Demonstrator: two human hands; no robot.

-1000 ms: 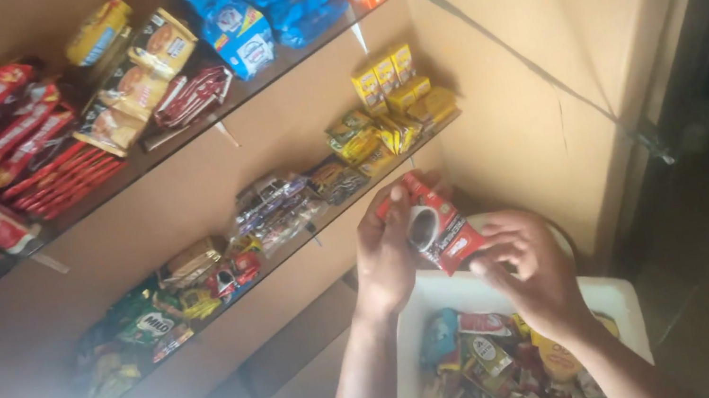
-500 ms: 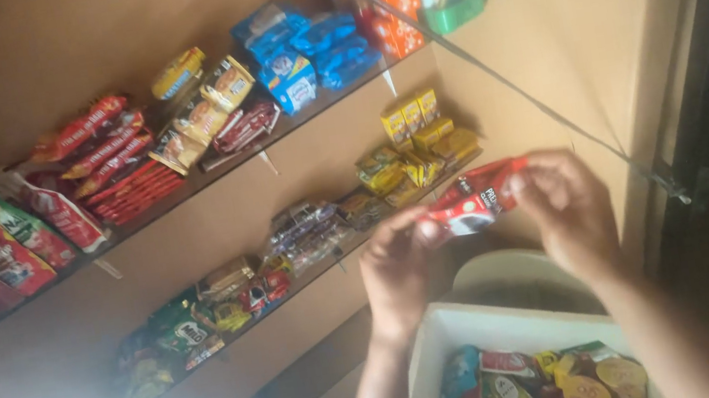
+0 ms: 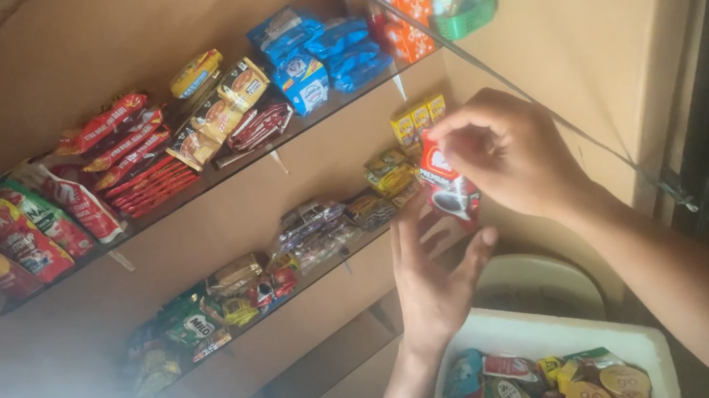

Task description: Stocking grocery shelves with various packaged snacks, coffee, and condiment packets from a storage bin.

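1. Two bare hands work just above a white tub of mixed sachets at the near edge of the view, with a pale round seat behind it.
2. Nearest the tub, the left hand is released, fingers spread and palm up, holding nothing; it hovers just under the packet.
3. Higher up, the right hand pinches a small red sachet by its top edge between thumb and fingertips, gripping it firmly.
4. That sachet hangs at the right end of the lower shelf, just in front of its front edge, beside the yellow packets.
5. Its long axis runs nearly upright, tilted slightly, top toward the upper shelf, bottom toward the open palm; its printed face looks outward.
6. As I judge it, handling it well means keeping the pinch high, steadying the base with the free palm, and keeping the face outward.
7. Farther back, the upper shelf carries red, yellow and blue packs, ending in a green basket at its right corner.
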